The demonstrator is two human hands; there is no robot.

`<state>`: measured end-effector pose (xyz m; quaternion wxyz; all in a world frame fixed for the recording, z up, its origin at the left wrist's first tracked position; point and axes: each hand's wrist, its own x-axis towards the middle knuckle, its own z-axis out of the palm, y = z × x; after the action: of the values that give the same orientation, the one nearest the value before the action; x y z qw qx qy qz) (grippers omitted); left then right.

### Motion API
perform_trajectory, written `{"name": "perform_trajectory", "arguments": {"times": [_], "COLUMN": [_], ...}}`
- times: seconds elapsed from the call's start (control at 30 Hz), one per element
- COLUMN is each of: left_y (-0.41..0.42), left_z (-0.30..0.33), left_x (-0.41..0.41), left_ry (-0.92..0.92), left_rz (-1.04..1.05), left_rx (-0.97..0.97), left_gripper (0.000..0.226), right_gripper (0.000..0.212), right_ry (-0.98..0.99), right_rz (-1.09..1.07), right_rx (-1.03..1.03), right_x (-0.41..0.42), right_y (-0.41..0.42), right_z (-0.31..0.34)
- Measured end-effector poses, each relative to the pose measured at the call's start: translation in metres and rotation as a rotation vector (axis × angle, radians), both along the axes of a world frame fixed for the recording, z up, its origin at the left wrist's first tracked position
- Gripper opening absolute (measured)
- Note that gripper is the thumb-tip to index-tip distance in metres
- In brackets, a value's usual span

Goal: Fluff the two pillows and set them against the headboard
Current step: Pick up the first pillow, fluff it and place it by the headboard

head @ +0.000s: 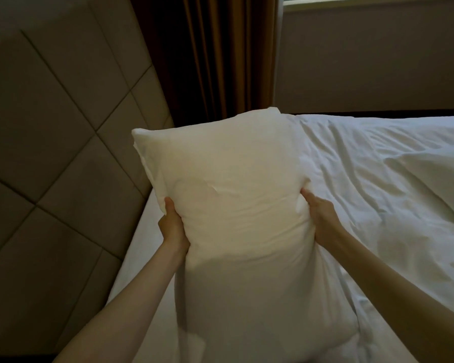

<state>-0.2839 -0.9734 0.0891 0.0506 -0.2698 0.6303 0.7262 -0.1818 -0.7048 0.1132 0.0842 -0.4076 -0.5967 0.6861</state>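
While the bed (378, 179) is filling the right and lower part of the view, its white cover (393, 195) is lying in soft wrinkles and folds. Along the left side, the tall headboard (50, 132) is standing, made of gray-brown padded squares with dark lines between them. Behind the bed, a brown curtain (215, 56) is hanging in long folds, and a plain wall (372, 61) is sitting to its right under a strip of window (378, 0).

One white pillow (236, 218) is being held up on its end in the middle of the view, above the bed and near the headboard but not touching it. Its top corners are pointing up toward the curtain, and its bottom end is reaching down near the mattress. I cannot tell if the bottom is touching the bed.

Both bare arms are reaching forward. The left hand (172, 226) is squeezing the pillow's left edge, thumb on the front, fingers hidden behind. The right hand (319, 213) is squeezing the right edge the same way, and the pillow is pinching in a little where each grip is closing on it.
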Motion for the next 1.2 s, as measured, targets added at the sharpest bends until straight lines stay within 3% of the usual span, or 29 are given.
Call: {"name": "perform_trajectory", "arguments": {"times": [0.1,0.4,0.63,0.9,1.2], "left_y": [0.009,0.026,0.014,-0.03,-0.055], "left_z": [0.004,0.009,0.024,0.051,0.063], "left_x": [-0.008,-0.056,-0.138,-0.276,-0.428], "left_ry": [0.047,0.135,0.212,0.217,0.265], "left_rz": [0.022,0.021,0.014,-0.052,-0.144], "left_rx": [0.015,-0.051,-0.159,-0.351,-0.483], "left_gripper": [0.036,0.037,0.032,0.059,0.048], "right_gripper": [0.067,0.07,0.046,0.041,0.026], "right_ry": [0.001,-0.019,-0.07,-0.101,-0.109], "right_rz": [0.052,0.149,0.227,0.161,0.191], "right_rx": [0.001,0.029,0.294,0.262,0.177], "right_x": [-0.009,-0.054,-0.131,-0.251,-0.407], "right_y": [0.01,0.033,0.011,-0.04,-0.069], "right_z": [0.0,-0.011,-0.023,-0.026,-0.029]}}
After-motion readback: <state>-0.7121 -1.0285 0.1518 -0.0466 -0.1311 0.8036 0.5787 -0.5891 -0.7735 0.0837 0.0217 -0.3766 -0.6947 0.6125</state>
